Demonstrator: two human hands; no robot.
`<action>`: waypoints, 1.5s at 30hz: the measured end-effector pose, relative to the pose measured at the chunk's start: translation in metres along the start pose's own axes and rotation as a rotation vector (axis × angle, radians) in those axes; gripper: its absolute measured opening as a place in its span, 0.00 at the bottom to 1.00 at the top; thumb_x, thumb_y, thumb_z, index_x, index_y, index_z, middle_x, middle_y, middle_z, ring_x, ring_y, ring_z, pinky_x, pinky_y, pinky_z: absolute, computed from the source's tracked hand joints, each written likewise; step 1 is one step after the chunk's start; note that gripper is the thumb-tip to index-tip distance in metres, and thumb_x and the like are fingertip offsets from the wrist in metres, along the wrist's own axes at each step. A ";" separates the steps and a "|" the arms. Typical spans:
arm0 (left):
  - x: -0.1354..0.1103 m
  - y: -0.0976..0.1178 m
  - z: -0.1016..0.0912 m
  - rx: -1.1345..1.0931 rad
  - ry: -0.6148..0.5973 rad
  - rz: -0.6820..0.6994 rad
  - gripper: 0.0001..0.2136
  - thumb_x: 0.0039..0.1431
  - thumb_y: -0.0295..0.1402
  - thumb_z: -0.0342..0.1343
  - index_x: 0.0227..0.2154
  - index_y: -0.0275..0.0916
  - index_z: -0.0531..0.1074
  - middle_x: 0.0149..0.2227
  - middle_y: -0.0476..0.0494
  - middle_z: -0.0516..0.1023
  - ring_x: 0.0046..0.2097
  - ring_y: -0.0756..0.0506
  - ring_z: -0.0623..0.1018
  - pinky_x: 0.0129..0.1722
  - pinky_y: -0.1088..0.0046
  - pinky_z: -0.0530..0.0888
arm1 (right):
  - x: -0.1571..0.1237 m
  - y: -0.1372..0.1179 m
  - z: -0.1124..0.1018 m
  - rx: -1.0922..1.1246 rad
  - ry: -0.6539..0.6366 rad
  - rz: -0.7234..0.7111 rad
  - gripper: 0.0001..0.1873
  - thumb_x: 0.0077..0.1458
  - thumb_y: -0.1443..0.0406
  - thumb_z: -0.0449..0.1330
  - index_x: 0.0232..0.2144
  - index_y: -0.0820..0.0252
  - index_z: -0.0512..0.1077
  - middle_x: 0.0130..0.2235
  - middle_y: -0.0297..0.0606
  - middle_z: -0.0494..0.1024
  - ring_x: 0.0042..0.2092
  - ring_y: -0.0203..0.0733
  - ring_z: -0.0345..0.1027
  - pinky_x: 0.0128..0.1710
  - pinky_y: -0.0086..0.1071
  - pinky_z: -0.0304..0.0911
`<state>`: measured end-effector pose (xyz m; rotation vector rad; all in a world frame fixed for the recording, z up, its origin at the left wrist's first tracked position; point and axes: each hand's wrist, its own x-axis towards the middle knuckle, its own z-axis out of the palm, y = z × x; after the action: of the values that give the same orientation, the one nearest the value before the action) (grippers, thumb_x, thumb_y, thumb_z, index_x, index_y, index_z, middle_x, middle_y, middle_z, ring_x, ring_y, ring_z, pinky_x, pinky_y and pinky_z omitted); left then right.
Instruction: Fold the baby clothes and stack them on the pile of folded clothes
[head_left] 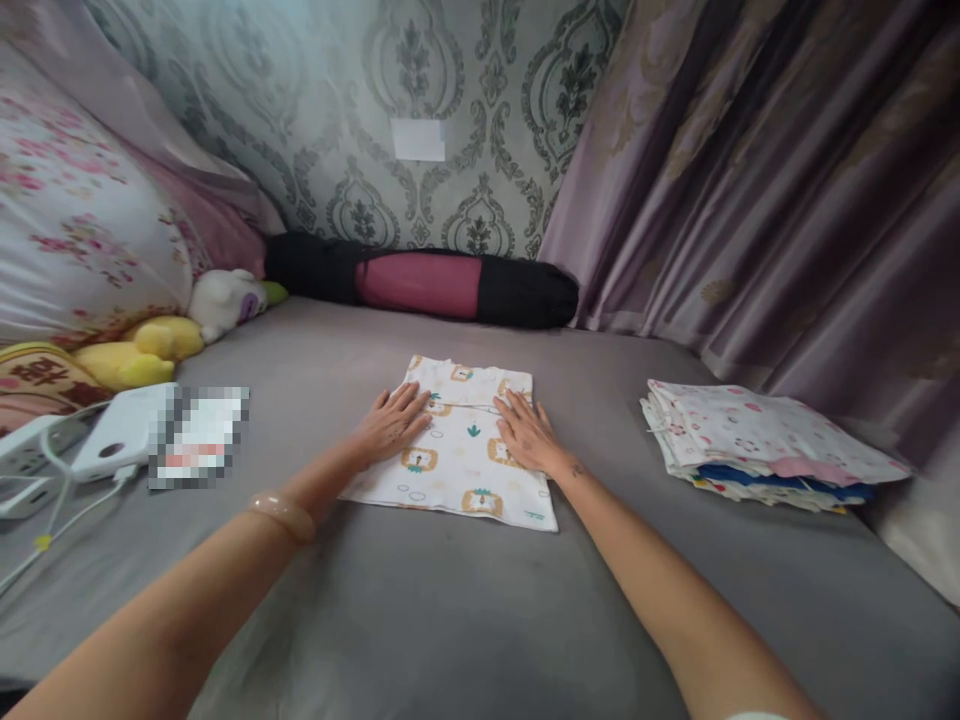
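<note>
A small white garment (457, 470) printed with orange lion faces lies folded flat on the grey bed sheet (450, 600) in front of me. My left hand (394, 422) rests palm down on its left part, fingers stretched out and pointing away. On the garment's right part lies my right hand (526, 432), also flat with fingers spread. Neither hand holds anything. A pale bangle (283, 514) sits on my left wrist.
A stack of folded patterned cloths (757, 445) lies to the right near the purple curtain (787, 200). A black and pink roll (427, 280) lies along the wall. Pillows, plush toys (187, 325), a white power bank (124, 430) and cables sit at the left.
</note>
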<state>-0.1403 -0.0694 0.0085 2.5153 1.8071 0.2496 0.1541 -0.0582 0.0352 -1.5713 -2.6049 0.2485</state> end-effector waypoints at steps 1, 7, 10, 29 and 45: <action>0.001 0.001 -0.001 0.009 -0.008 -0.002 0.27 0.67 0.47 0.32 0.65 0.42 0.52 0.67 0.36 0.50 0.67 0.38 0.52 0.62 0.49 0.51 | 0.000 0.000 -0.001 0.000 -0.010 0.003 0.29 0.66 0.57 0.37 0.66 0.56 0.47 0.69 0.40 0.41 0.69 0.45 0.32 0.65 0.50 0.34; -0.007 0.018 -0.019 0.088 0.033 0.058 0.27 0.66 0.46 0.38 0.63 0.38 0.55 0.67 0.31 0.51 0.67 0.35 0.51 0.63 0.47 0.46 | -0.014 -0.014 -0.006 0.005 0.040 -0.022 0.29 0.65 0.59 0.41 0.65 0.61 0.50 0.69 0.44 0.44 0.69 0.46 0.32 0.65 0.49 0.31; -0.019 0.030 -0.027 0.031 0.038 0.132 0.24 0.66 0.44 0.39 0.62 0.40 0.57 0.65 0.33 0.56 0.66 0.37 0.56 0.62 0.50 0.50 | -0.029 -0.027 -0.007 0.045 0.092 -0.102 0.26 0.64 0.60 0.44 0.61 0.60 0.59 0.66 0.44 0.53 0.67 0.44 0.41 0.65 0.44 0.34; -0.076 0.078 -0.068 -0.330 -0.125 0.462 0.13 0.62 0.43 0.52 0.32 0.40 0.75 0.34 0.44 0.73 0.39 0.46 0.74 0.41 0.72 0.68 | -0.092 -0.077 -0.019 0.162 0.064 -0.308 0.10 0.58 0.59 0.59 0.41 0.56 0.73 0.42 0.38 0.72 0.48 0.43 0.64 0.50 0.35 0.59; -0.087 0.077 -0.052 -0.100 0.029 0.447 0.13 0.69 0.35 0.37 0.38 0.38 0.67 0.36 0.41 0.72 0.39 0.45 0.72 0.41 0.68 0.68 | -0.107 -0.073 -0.023 -0.063 0.119 -0.254 0.11 0.60 0.74 0.50 0.35 0.60 0.71 0.40 0.41 0.72 0.46 0.43 0.65 0.45 0.33 0.61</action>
<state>-0.1023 -0.1795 0.0595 2.8201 1.1812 0.3776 0.1441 -0.1847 0.0723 -1.2113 -2.7039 0.0515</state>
